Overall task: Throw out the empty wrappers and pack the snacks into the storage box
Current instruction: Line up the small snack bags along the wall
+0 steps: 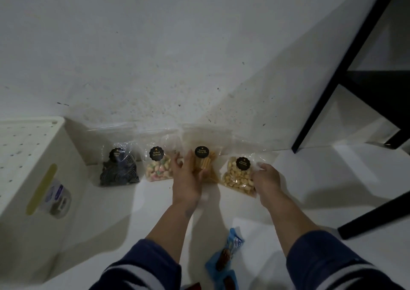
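Bags line the floor: left hand (187,180) grips the stick-snack bag (205,164), right hand (265,177) pinches the nut bag (238,176); another bag's label (156,154) reads "Biskuit Gemrose".

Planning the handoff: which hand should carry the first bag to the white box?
Left. The left hand already grips the stick-snack bag, and the white storage box stands on its side. The right hand holds the farther nut bag.

Your left hand (188,178) holds the bag of yellow sticks (205,164) & your right hand (265,177) grips the bag of pale nuts (237,176), both by the wall w/ the pink biscuit bag (158,165) & dark swirl bag (119,167); white box (33,156) at left, blue wrapper (228,258) near you
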Tool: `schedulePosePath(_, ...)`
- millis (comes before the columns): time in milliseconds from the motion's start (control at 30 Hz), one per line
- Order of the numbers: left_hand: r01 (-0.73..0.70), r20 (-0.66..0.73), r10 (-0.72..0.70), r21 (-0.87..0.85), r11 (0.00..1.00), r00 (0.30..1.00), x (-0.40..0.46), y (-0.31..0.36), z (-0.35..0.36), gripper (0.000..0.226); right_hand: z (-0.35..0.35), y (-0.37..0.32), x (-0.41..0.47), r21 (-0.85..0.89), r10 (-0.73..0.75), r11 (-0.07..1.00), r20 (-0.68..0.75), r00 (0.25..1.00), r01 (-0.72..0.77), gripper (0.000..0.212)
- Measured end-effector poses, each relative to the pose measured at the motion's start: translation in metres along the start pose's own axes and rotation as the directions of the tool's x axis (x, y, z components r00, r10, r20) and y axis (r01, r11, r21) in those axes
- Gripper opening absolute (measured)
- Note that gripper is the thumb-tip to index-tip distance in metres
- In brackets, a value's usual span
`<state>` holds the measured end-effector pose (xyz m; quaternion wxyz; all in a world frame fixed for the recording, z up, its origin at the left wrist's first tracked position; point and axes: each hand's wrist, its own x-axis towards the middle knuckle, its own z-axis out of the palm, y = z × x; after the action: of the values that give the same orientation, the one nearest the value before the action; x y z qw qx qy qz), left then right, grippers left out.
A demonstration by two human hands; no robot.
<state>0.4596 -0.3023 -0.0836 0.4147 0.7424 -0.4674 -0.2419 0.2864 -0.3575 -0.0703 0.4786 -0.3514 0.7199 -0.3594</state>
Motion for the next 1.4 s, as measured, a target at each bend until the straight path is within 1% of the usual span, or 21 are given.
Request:
schedulePosePath(67, -0.029, -0.019, 0.029, 0.018, 0.999, 0.999, -0.009, 0.005, -0.001, 0.06, -0.014, 0.004, -0.011, 0.022, -0.002, 1.0, -0.02, 1.0, 0.002, 0.043)
schedulePosePath(133, -0.09, -0.046, 0.093, 0.067, 0.994, 0.995, -0.023, 0.009, -0.003, 0.057, -0.027, 0.007, -0.023, 0.005, -0.036, 0.999, -0.023, 0.999, 0.036, 0.039)
schedulePosePath(167, -0.134, -0.037, 0.137, 0.077, 0.988, 0.99, -0.032, 0.011, -0.003, 0.057, -0.032, 0.009, -0.028, -0.003, -0.055, 0.998, -0.014, 0.998, 0.055, 0.038)
schedulePosePath(233, -0.214, 0.039, 0.213, 0.034, 0.976, 0.976, -0.052, 0.017, -0.002, 0.061, -0.038, 0.014, -0.043, 0.014, -0.065, 0.998, 0.04, 0.997, 0.064, 0.038)
schedulePosePath(267, -0.224, 0.1, 0.224, -0.007, 0.975, 0.97, -0.062, 0.02, -0.001, 0.063, -0.038, 0.015, -0.051, 0.037, -0.06, 0.998, 0.084, 0.995, 0.057, 0.037)
schedulePosePath(333, -0.176, 0.214, 0.196, -0.112, 0.978, 0.957, -0.079, 0.022, 0.0, 0.071, -0.036, 0.019, -0.069, 0.074, -0.059, 0.996, 0.174, 0.983, 0.047, 0.035)
schedulePosePath(400, -0.101, 0.281, 0.154, -0.193, 0.976, 0.947, -0.092, 0.02, -0.003, 0.084, -0.029, 0.02, -0.086, 0.067, -0.083, 0.995, 0.263, 0.961, 0.067, 0.031)
schedulePosePath(433, -0.093, 0.281, 0.145, -0.191, 0.977, 0.949, -0.096, 0.016, -0.007, 0.089, -0.024, 0.02, -0.095, 0.06, -0.097, 0.995, 0.305, 0.947, 0.083, 0.029)
schedulePosePath(500, -0.11, 0.233, 0.144, -0.154, 0.982, 0.962, -0.099, 0.004, -0.018, 0.099, -0.015, 0.019, -0.113, 0.04, -0.109, 0.994, 0.376, 0.92, 0.102, 0.024)
schedulePosePath(567, -0.109, 0.19, 0.132, -0.125, 0.986, 0.973, -0.101, -0.011, -0.035, 0.106, -0.007, 0.016, -0.128, -0.002, -0.104, 0.993, 0.417, 0.903, 0.116, 0.019)
schedulePosePath(633, -0.105, 0.168, 0.124, -0.117, 0.988, 0.978, -0.107, -0.024, -0.052, 0.109, -0.001, 0.009, -0.141, -0.024, -0.14, 0.986, 0.426, 0.894, 0.166, 0.018)
schedulePosePath(700, -0.094, 0.161, 0.108, -0.094, 0.991, 0.981, -0.115, -0.035, -0.067, 0.111, 0.002, 0.001, -0.151, -0.044, -0.226, 0.963, 0.417, 0.881, 0.267, 0.008)
schedulePosePath(800, -0.084, 0.185, 0.096, -0.075, 0.994, 0.978, -0.128, -0.05, -0.082, 0.109, 0.005, -0.007, -0.165, -0.123, -0.316, 0.907, 0.431, 0.845, 0.402, 0.013)
schedulePosePath(867, -0.082, 0.201, 0.095, -0.068, 0.994, 0.975, -0.135, -0.056, -0.088, 0.106, 0.007, -0.008, -0.171, -0.183, -0.344, 0.87, 0.443, 0.828, 0.458, 0.008)
schedulePosePath(933, -0.087, 0.212, 0.094, -0.04, 0.995, 0.973, -0.137, -0.056, -0.09, 0.105, 0.007, -0.009, -0.171, -0.22, -0.351, 0.85, 0.443, 0.825, 0.479, 0.007)
schedulePosePath(1067, -0.114, 0.211, 0.113, -0.007, 0.993, 0.971, -0.139, -0.058, -0.091, 0.102, 0.009, -0.01, -0.171, -0.297, -0.363, 0.801, 0.448, 0.817, 0.519, 0.01)
schedulePosePath(1133, -0.123, 0.228, 0.123, -0.016, 0.992, 0.966, -0.14, -0.058, -0.09, 0.102, 0.008, -0.01, -0.169, -0.328, -0.351, 0.797, 0.431, 0.831, 0.507, 0.009)
schedulePosePath(1267, -0.11, 0.275, 0.123, -0.06, 0.992, 0.954, -0.14, -0.058, -0.089, 0.101, 0.009, -0.003, -0.166, -0.42, -0.324, 0.766, 0.403, 0.856, 0.487, 0.015)
schedulePosePath(1333, -0.112, 0.28, 0.128, -0.073, 0.991, 0.951, -0.14, -0.057, -0.089, 0.102, 0.008, 0.0, -0.166, -0.408, -0.333, 0.774, 0.389, 0.859, 0.485, 0.015)
schedulePosePath(1400, -0.109, 0.287, 0.124, -0.07, 0.992, 0.95, -0.14, -0.057, -0.089, 0.103, 0.007, -0.001, -0.167, -0.39, -0.364, 0.765, 0.393, 0.844, 0.512, 0.01)
